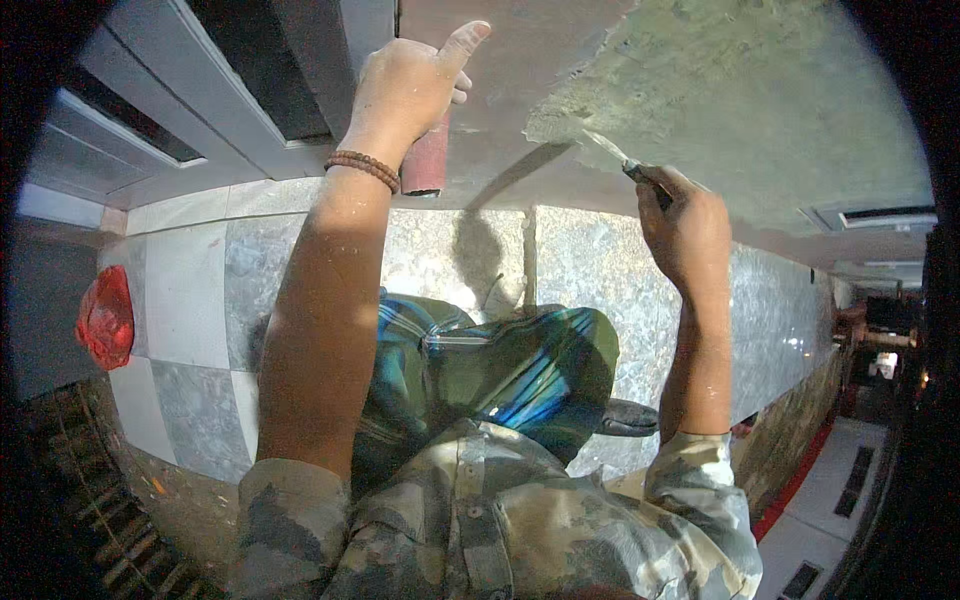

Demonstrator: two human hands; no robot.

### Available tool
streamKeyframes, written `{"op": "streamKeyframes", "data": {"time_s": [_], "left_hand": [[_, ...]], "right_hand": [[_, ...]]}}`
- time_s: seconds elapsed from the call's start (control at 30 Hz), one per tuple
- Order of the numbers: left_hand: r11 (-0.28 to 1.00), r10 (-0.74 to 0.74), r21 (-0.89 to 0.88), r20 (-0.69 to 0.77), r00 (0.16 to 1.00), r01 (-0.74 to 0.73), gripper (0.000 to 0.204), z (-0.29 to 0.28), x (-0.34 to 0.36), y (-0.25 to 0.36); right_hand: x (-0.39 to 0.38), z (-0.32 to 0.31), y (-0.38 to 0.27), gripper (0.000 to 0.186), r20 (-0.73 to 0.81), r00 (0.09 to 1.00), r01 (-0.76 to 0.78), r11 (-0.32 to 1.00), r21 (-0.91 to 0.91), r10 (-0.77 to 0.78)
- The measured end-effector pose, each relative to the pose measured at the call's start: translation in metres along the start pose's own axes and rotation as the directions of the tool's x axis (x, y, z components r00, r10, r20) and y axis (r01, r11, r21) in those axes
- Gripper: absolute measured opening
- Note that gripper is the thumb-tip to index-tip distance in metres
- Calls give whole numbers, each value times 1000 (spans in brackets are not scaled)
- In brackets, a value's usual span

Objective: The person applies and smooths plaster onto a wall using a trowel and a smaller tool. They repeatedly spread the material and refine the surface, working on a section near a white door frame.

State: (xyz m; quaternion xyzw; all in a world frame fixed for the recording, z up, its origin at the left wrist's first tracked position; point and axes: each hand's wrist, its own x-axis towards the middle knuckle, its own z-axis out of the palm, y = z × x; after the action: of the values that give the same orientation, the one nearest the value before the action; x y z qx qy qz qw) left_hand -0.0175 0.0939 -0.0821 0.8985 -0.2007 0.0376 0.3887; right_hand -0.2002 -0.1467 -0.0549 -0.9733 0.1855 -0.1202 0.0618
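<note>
My left hand (405,90) is raised near the wall beside the door frame, thumb stretched out and fingers curled. From under its palm and wrist sticks out a red, smooth piece (427,165) with a dark lower end; its kind and most of the grip are hidden. A putty knife (606,148) with a dark handle is gripped in my right hand (688,225). Its narrow blade points up and left, the tip at the lower left edge of a rough greenish putty patch (720,90) on the wall. Whitish dust covers both hands.
A panelled door (190,90) stands at the far left. A red plastic bag (106,318) lies on the grey and white floor tiles (190,290). My bent legs in patterned cloth (500,360) sit close below. A recessed plate (880,216) is at the right.
</note>
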Motion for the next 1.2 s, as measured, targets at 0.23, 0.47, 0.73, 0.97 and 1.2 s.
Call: {"op": "streamKeyframes", "data": {"time_s": [0.23,0.47,0.73,0.97,1.2], "left_hand": [[991,44,124,47,998,-50,47,4,7,-9],[987,-38,-161,-39,999,31,81,5,9,-6],[981,-84,-178,-14,996,80,79,0,1,2],[981,-96,-170,-7,995,94,77,3,0,4],[979,-62,-198,-47,997,52,76,10,4,-4]], "right_hand": [[-6,2,-13,24,79,997,-1,998,-56,6],[-3,25,-5,25,177,983,70,981,-179,-38],[-4,11,-24,21,92,982,166,986,-1,-165],[-14,-6,-23,20,0,993,119,993,-13,-119],[-18,-21,-37,20,53,994,91,991,94,-97]]}}
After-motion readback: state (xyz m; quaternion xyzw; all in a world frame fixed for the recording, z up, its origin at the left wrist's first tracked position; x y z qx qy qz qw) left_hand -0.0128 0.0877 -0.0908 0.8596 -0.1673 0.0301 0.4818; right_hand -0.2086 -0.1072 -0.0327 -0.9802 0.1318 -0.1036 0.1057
